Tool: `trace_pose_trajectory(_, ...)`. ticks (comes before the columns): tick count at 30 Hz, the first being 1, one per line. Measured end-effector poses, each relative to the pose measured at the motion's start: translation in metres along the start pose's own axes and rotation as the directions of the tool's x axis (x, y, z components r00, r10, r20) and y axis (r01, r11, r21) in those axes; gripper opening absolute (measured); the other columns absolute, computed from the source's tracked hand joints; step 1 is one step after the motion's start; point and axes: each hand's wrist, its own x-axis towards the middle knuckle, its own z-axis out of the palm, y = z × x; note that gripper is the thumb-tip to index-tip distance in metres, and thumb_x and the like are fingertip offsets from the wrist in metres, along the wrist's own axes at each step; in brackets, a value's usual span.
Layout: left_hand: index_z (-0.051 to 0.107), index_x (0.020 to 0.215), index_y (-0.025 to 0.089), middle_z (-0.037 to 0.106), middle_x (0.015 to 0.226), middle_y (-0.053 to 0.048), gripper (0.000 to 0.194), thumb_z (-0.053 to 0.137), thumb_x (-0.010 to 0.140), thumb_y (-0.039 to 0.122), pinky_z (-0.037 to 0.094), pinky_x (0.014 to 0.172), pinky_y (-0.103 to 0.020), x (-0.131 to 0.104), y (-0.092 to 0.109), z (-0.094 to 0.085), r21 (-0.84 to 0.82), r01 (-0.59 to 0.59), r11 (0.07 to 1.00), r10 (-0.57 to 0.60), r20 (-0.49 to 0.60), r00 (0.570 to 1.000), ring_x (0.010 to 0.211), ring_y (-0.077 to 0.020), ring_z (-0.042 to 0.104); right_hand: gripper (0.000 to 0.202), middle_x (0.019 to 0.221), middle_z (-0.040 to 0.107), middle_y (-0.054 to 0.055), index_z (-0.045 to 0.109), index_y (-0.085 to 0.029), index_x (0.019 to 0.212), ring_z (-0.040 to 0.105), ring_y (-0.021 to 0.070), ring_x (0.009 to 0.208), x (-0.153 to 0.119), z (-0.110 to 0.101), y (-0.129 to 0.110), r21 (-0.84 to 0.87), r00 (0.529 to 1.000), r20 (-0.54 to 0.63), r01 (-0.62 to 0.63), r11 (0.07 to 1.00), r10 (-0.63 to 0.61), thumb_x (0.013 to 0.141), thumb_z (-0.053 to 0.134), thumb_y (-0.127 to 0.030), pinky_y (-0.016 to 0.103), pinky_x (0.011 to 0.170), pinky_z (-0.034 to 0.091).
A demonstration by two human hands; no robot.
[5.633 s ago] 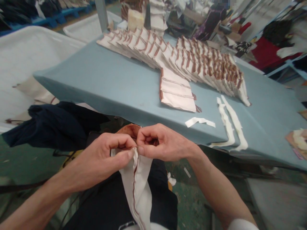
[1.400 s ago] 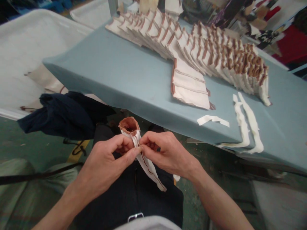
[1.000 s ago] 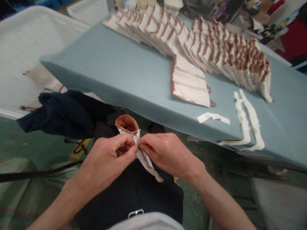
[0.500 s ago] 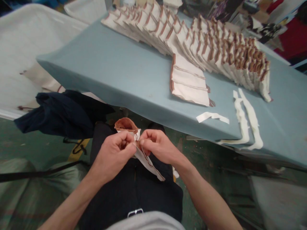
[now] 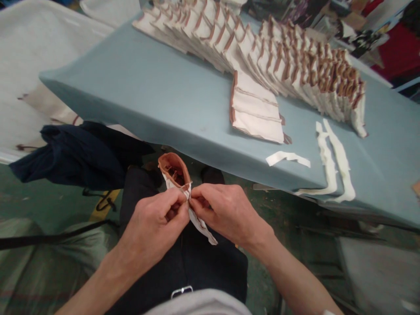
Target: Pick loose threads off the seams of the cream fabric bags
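While the cloth pouch [image 5: 173,170] gapes wider than a moment ago | my left hand [image 5: 160,214] and right hand [image 5: 231,212] both pinch its seam [image 5: 188,193] | it's over my lap [image 5: 210,267], near the desk [image 5: 144,87] | seam work seems ongoing

The middle of the scene is crossed by a long desk [image 5: 147,87], whose top and near edge are covered in smooth blue-grey material. At the left, a large white bin [image 5: 26,65] is set beside it, and a smaller white tub [image 5: 111,11] is seen farther back. The green floor [image 5: 59,197] is marked by a yellow stripe [image 5: 105,208], which is partly hidden. A flat grey panel [image 5: 377,271] is placed low at the near right. The far right is crowded with blurred clutter, and red cloth [image 5: 400,52] is made out there. Soft, dull light is spread over everything.
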Motion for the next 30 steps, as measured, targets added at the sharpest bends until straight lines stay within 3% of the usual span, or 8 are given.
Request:
trace_pose_trajectory(3,0.064,0.069,0.019,0.058,0.058,0.005,0.026,0.052,0.092,0.019,0.039,0.052,-0.021,0.0,0.004,0.001,0.004,0.008,1.0,-0.008,-0.031,1.0,0.049,-0.0094,0.053,0.015,0.076,0.077,0.002,0.073,-0.018,0.091,0.067,0.0128,0.066,-0.001,-0.002,-0.002,0.116,0.999,0.004,-0.047,0.992,0.047,0.098,0.06,-0.017,0.024,0.063,0.039)
trace_pose_trajectory(7,0.057,0.063,0.021,0.052,0.055,0.006,0.024,0.054,0.087,0.024,0.035,0.047,-0.021,0.004,0.002,0.004,-0.164,0.133,0.978,-0.136,-0.011,0.991,0.048,-0.0096,0.048,0.012,0.068,0.067,-0.002,0.066,-0.019,0.08,0.058,0.0102,0.06,0.003,0.007,0.0,0.315,0.987,0.002,-0.152,0.937,0.16,0.09,0.06,-0.019,0.022,0.06,0.037)
trace_pose_trajectory(13,0.051,0.06,0.022,0.049,0.054,0.005,0.029,0.054,0.085,0.037,0.038,0.049,-0.023,0.009,-0.021,0.018,-0.395,0.32,0.861,-0.286,0.144,0.947,0.05,-0.0112,0.044,0.01,0.064,0.058,-0.005,0.057,-0.02,0.074,0.048,0.0094,0.054,0.011,0.031,0.013,0.643,0.889,0.232,-0.444,0.624,0.394,0.083,0.058,-0.025,0.021,0.051,0.036)
trace_pose_trajectory(16,0.055,0.062,0.021,0.053,0.057,0.004,0.025,0.06,0.082,0.035,0.037,0.052,-0.022,0.011,-0.022,0.013,-0.35,0.312,0.883,-0.28,0.141,0.95,0.054,-0.0115,0.046,0.012,0.065,0.06,-0.004,0.061,-0.019,0.076,0.05,0.0094,0.056,0.009,0.027,0.014,0.554,0.931,0.142,-0.357,0.752,0.337,0.086,0.06,-0.024,0.021,0.054,0.035)
trace_pose_trajectory(20,0.059,0.061,0.02,0.052,0.054,0.005,0.023,0.059,0.081,0.031,0.031,0.049,-0.022,0.013,-0.014,-0.002,-0.154,0.203,0.967,-0.187,0.113,0.976,0.049,-0.0101,0.043,0.014,0.071,0.068,-0.002,0.065,-0.019,0.082,0.057,0.0105,0.062,0.004,0.013,0.007,0.288,0.989,0.04,-0.151,0.946,0.145,0.095,0.058,-0.02,0.023,0.061,0.036)
trace_pose_trajectory(25,0.057,0.058,0.02,0.045,0.052,0.006,0.025,0.055,0.082,0.027,0.027,0.049,-0.023,0.015,-0.012,-0.009,-0.054,0.115,0.992,-0.107,0.142,0.984,0.048,-0.0089,0.039,0.016,0.076,0.075,0.003,0.066,-0.021,0.084,0.065,0.015,0.069,0.0,0.011,0.001,0.036,0.998,0.034,-0.045,0.998,0.043,0.098,0.057,-0.019,0.027,0.064,0.036)
trace_pose_trajectory(27,0.052,0.056,0.021,0.043,0.052,0.006,0.026,0.053,0.081,0.027,0.027,0.049,-0.023,0.015,-0.011,-0.006,-0.105,0.146,0.984,-0.129,0.155,0.979,0.05,-0.0096,0.038,0.014,0.073,0.072,0.002,0.064,-0.021,0.082,0.064,0.0143,0.067,-0.002,0.016,0.0,0.075,0.998,-0.018,-0.062,0.995,0.063,0.094,0.058,-0.018,0.026,0.064,0.037)
trace_pose_trajectory(30,0.047,0.054,0.022,0.042,0.052,0.005,0.028,0.051,0.08,0.03,0.029,0.048,-0.023,0.016,-0.008,0.0,-0.227,0.226,0.947,-0.195,0.151,0.969,0.05,-0.0106,0.037,0.01,0.066,0.064,-0.003,0.06,-0.021,0.077,0.057,0.0114,0.059,-0.004,0.026,0.0,0.342,0.972,-0.065,-0.193,0.92,0.228,0.087,0.06,-0.019,0.023,0.06,0.038)
